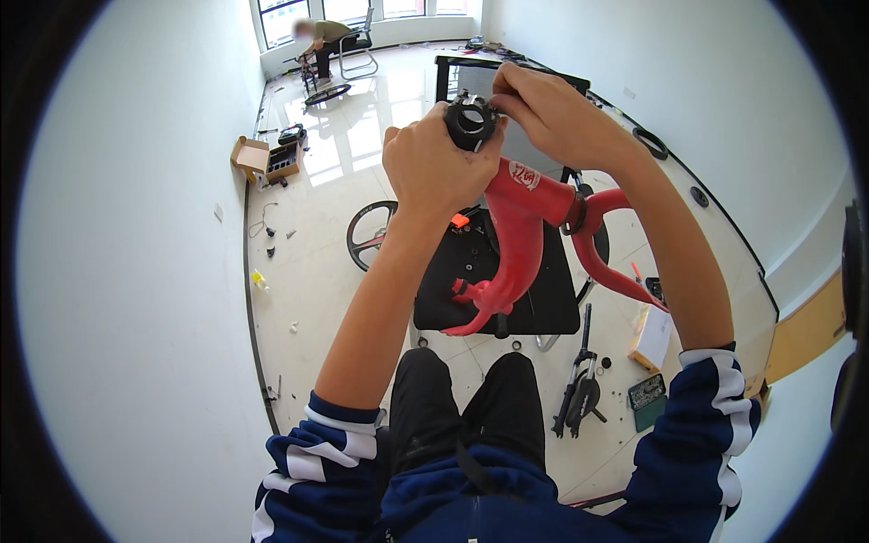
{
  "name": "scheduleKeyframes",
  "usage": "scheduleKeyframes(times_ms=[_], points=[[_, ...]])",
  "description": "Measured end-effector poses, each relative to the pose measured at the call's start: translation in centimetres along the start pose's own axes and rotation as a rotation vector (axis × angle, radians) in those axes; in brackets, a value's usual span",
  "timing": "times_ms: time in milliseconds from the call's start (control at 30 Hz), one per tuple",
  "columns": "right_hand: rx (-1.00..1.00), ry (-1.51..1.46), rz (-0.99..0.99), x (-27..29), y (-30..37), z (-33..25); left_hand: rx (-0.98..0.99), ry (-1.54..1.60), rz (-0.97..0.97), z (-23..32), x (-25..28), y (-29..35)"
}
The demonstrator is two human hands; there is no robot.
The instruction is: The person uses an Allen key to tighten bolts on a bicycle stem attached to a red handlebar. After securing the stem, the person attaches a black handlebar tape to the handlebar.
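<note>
A red bicycle frame [520, 231] stands in front of me, its lower end over a black chair seat [557, 308]. At its raised end sits a black round clamp [470, 121] with an open bore facing me. My left hand [439, 163] is closed around the frame's tube just beneath this clamp. The fingertips of my right hand [543, 118] are pinched together at the clamp's right edge; whatever small part they grip is hidden. A black ring [575, 213] shows at the frame's middle joint.
Small loose parts and an orange piece [460, 220] lie on the seat. A wheel [367, 237] stands left of it. On the floor are a black fork [579, 380], a white box [651, 338], a green tray [648, 403] and an open carton [267, 158]. Another person [324, 38] works far off.
</note>
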State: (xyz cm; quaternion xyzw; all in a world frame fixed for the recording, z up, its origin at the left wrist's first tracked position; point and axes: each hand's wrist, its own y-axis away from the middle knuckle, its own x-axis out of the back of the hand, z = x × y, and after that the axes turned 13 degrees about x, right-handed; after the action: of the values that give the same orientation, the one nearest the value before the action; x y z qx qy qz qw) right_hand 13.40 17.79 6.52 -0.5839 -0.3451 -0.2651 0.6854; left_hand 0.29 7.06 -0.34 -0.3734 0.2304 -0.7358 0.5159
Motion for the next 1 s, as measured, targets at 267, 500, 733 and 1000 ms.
scheduleKeyframes(times_ms=[267,500,733,1000], points=[[-0.249,-0.024,-0.014,1.0,-0.6,-0.7,0.038,0.003,-0.006,-0.3,0.2,0.0],[-0.056,0.121,-0.055,-1.1,0.1,0.1,-0.004,0.028,0.033,-0.3,-0.1,0.0],[-0.057,-0.085,0.054,-1.0,0.2,-0.6,0.03,0.016,0.006,-0.3,0.5,-0.1],[-0.094,0.059,-0.042,-1.0,-0.5,0.0,0.006,0.043,0.02,-0.6,-0.1,-0.4]])
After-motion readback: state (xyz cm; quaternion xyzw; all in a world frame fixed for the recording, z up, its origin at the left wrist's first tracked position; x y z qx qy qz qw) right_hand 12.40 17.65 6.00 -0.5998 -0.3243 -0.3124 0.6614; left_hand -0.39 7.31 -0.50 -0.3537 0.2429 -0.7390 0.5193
